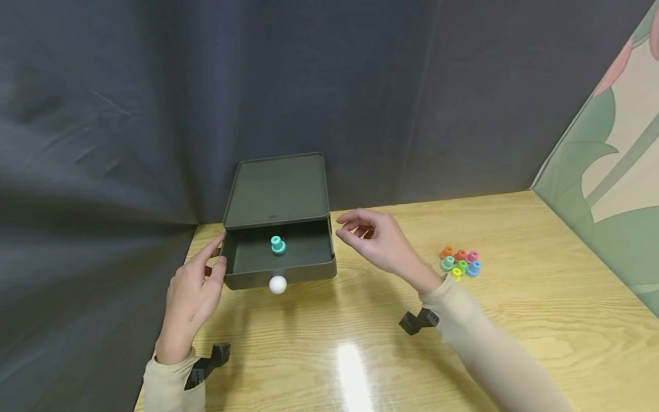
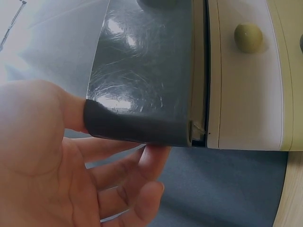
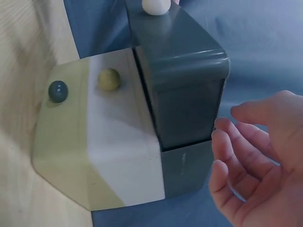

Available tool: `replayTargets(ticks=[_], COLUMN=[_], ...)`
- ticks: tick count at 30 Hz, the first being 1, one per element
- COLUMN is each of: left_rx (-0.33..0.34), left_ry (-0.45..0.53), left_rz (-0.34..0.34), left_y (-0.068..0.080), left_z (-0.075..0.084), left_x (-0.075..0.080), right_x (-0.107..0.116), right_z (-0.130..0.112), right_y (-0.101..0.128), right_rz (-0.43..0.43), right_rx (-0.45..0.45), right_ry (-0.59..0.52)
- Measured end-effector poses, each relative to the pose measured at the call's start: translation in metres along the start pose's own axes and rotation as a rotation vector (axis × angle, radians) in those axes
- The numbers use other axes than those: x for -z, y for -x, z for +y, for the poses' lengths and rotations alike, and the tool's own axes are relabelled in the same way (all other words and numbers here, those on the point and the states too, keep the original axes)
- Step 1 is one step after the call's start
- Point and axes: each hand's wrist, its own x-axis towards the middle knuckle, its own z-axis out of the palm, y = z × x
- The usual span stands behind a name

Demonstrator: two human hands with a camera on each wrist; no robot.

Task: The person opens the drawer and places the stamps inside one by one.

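Observation:
A small chest has its dark grey top drawer [image 1: 309, 272] pulled out, with a round white knob [image 1: 278, 285] on the front. One teal stepped peg [image 1: 278, 245] stands inside that drawer. My left hand [image 1: 193, 292] is at the drawer's left side, its thumb by the front corner. In the left wrist view its fingertips [image 2: 156, 153] are right at the drawer's side edge. My right hand [image 1: 373, 240] hovers beside the chest's right side, fingers loosely bent, a gap between thumb and forefinger. Nothing is in it.
Several coloured pegs [image 1: 460, 263] stand in a cluster on the wooden table [image 1: 515, 343], right of the right forearm. Below the grey drawer are a white drawer [image 3: 118, 118] and a yellow-green drawer [image 3: 61, 146], both closed. A dark curtain [image 1: 360, 103] hangs behind the chest.

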Motion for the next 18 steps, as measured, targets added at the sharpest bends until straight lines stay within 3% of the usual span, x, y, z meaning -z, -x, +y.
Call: replayTargets(ticks=[10, 18], left_rx=[0.012, -0.001], left_ry=[0.023, 0.023], left_rz=[-0.048, -0.031], left_y=[-0.001, -0.001], left_z=[0.001, -0.001], left_x=[0.002, 0.003], right_x=[0.017, 0.038], right_z=[0.026, 0.041], right_y=[0.024, 0.041], right_rz=[0.015, 0.027], right_rx=[-0.069, -0.153], right_ry=[-0.025, 0.006])
